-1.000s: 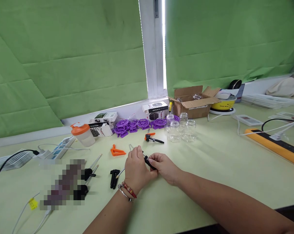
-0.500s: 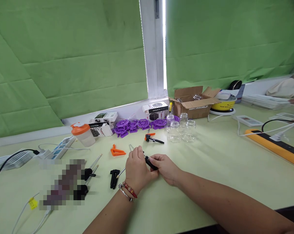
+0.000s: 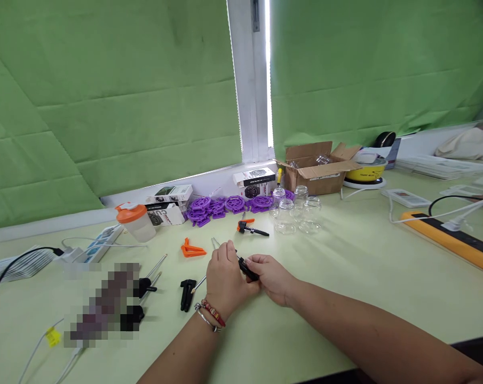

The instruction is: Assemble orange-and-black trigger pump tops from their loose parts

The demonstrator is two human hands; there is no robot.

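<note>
Above the table's near middle, my left hand [image 3: 226,271] is closed, its fingers curled round one end of a slim black plastic part [image 3: 247,269]. My right hand [image 3: 271,278] pinches the same part from the right with thumb and fingers. Much of the part is hidden by the hands. A thin metal tip [image 3: 214,242] shows just beyond my left fingers; what it belongs to is hidden. To the left, a metal shaft [image 3: 198,284] comes out beside my left hand, near black folding pieces [image 3: 188,294]. An orange bracket [image 3: 192,248] lies farther off.
Purple wheel-shaped pieces [image 3: 234,204], small boxes [image 3: 254,181] and glass jars [image 3: 286,218] line the back, beside an open cardboard box [image 3: 319,170]. An orange-lidded cup [image 3: 139,224] and screwdrivers [image 3: 155,264] are left; an orange power strip [image 3: 449,242] is right.
My hands keep almost the same grip and place on the black part. At the far right edge, another person's hand has shifted lower.
</note>
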